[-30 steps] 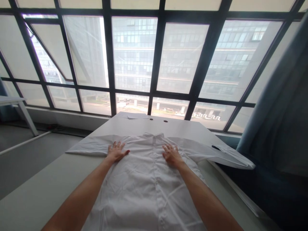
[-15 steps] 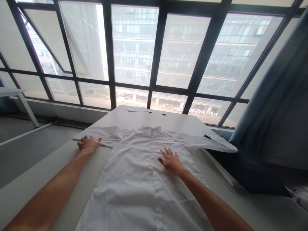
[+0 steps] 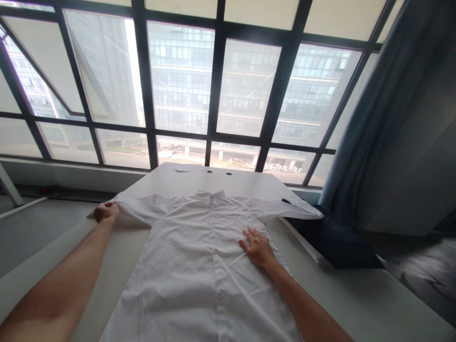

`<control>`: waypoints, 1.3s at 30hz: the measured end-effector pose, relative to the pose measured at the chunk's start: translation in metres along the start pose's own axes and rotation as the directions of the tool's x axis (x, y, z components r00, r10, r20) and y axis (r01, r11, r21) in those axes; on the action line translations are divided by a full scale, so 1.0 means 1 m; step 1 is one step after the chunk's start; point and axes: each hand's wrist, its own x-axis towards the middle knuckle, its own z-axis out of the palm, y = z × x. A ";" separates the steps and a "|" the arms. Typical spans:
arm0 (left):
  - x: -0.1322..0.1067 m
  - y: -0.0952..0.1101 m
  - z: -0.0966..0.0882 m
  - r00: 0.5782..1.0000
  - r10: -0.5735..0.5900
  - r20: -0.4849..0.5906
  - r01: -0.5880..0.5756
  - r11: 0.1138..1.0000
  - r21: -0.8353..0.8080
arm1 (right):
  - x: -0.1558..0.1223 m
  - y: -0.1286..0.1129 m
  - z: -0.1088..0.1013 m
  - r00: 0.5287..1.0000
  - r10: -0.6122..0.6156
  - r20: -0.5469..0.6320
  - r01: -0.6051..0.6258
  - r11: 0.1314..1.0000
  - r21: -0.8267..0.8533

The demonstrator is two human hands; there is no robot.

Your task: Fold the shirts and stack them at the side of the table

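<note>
A white button-up shirt (image 3: 192, 266) lies spread face up on the pale table (image 3: 117, 266), collar towards the window and both sleeves out to the sides. My left hand (image 3: 106, 212) is closed on the end of the left-hand sleeve, which hangs partly past the table's edge. On the right half of the shirt's chest rests my right hand (image 3: 257, 246), flat with its fingers spread. The right-hand sleeve reaches over to a dark folded cloth. The shirt's lower hem runs out of view.
The dark cloth (image 3: 335, 242) lies along the table's right edge. Behind it hangs a blue-grey curtain (image 3: 363, 142). Two dark round holes pierce the table's far end, near the large window (image 3: 180, 78). Another table's white leg (image 3: 10, 185) stands at left.
My left hand has closed on the sleeve end and drawn it outward to the left. My right hand stays flat on the chest. The camera view has shifted.
</note>
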 end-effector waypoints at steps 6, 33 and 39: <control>-0.048 0.075 0.025 0.952 0.302 -0.056 -0.305 0.951 -0.042 | 0.006 0.009 0.007 0.999 -0.016 -0.050 0.020 0.995 0.094; -0.103 0.052 0.048 0.751 0.616 0.238 -0.649 0.756 0.090 | -0.080 -0.009 -0.117 0.750 -0.217 0.625 -0.171 0.849 0.500; -0.094 0.035 0.056 0.881 0.425 0.208 -0.460 0.872 0.169 | -0.105 -0.022 -0.099 0.964 -0.108 0.244 0.032 0.954 0.298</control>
